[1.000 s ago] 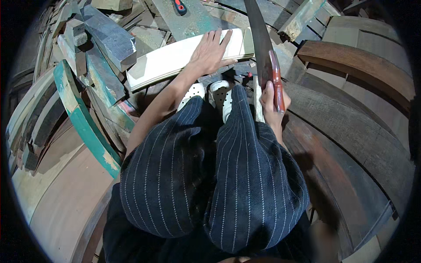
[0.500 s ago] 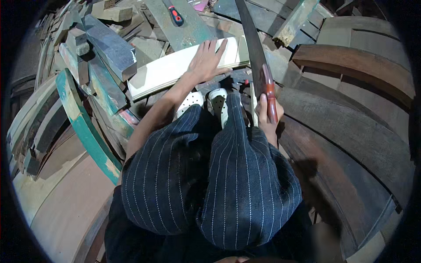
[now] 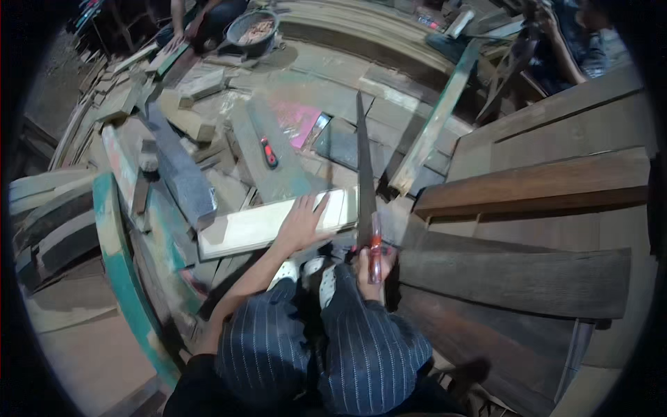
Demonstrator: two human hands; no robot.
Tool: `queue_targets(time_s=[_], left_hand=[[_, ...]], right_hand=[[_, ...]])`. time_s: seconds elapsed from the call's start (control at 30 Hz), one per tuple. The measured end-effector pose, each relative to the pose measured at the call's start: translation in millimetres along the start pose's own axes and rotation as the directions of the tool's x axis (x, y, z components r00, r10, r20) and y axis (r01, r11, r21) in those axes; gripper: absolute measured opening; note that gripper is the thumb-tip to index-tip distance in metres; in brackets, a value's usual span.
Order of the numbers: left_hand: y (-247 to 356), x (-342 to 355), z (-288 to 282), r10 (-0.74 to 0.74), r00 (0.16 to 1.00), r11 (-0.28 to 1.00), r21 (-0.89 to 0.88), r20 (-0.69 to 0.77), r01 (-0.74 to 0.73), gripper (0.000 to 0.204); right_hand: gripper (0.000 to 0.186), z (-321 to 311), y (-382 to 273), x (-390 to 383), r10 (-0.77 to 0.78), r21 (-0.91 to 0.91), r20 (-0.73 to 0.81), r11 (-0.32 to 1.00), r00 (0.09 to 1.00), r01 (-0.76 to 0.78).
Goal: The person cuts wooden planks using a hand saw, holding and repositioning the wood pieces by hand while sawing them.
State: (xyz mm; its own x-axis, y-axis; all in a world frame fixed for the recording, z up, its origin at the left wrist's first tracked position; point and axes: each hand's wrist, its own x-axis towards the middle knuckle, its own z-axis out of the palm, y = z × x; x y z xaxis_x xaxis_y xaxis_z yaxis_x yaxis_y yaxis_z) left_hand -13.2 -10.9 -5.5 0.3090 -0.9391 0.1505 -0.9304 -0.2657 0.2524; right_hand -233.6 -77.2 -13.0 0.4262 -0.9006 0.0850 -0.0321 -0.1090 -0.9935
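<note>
My left hand [image 3: 300, 228] lies flat on a white board [image 3: 240, 226], its fingers spread near the board's right part. In my right hand [image 3: 367, 276] is a handsaw, with the fingers wrapped round its reddish-brown handle [image 3: 376, 254]. The long dark saw blade [image 3: 365, 160] points away from me, narrow edge up, beside the board's right end. Whether its teeth touch the wood, I cannot tell. White perforated clogs [image 3: 285, 273] on my feet show just below the board.
Several wood offcuts [image 3: 184, 187] pile up at left. A grey-green plank [image 3: 260, 163] bears a red-and-black-handled tool [image 3: 269, 154]. Brown planks [image 3: 535, 187] lie at right. Farther off are a bucket [image 3: 251, 42], another person's hand [image 3: 175, 42] and a second person's arm [image 3: 566, 59].
The view has tilted up, so more of the far area shows, including the bucket and other people. My left hand stays on the white board, and my right hand still holds the handsaw.
</note>
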Motion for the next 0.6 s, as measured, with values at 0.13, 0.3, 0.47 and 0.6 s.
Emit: queue_targets(time_s=[0.13, 0.3, 0.47, 0.6], left_hand=[[0, -25, -4, -0.1, 0.99, 0.994, -0.027, 0.095, 0.103, 0.097], [-5, -16, -3, -0.027, 1.0, 0.999, -0.046, 0.009, 0.028, 0.097], [-6, -17, -6, -0.056, 0.998, 0.998, -0.005, 0.027, 0.056, 0.094], [-5, -15, -8, -0.058, 0.998, 0.998, -0.024, 0.014, 0.059, 0.092]], right_hand=[[0.014, 6, -6, -10, 0.228, 0.238, 0.068, 0.942, 0.971, -0.238], [0.016, -3, 7, 9, -0.026, -0.041, 0.126, 0.999, 0.992, 0.032], [0.019, 4, -42, 8, -0.106, -0.328, 0.275, 0.924, 0.956, 0.197], [0.019, 3, -33, 10, -0.06, -0.352, 0.297, 0.921, 0.953, 0.167]])
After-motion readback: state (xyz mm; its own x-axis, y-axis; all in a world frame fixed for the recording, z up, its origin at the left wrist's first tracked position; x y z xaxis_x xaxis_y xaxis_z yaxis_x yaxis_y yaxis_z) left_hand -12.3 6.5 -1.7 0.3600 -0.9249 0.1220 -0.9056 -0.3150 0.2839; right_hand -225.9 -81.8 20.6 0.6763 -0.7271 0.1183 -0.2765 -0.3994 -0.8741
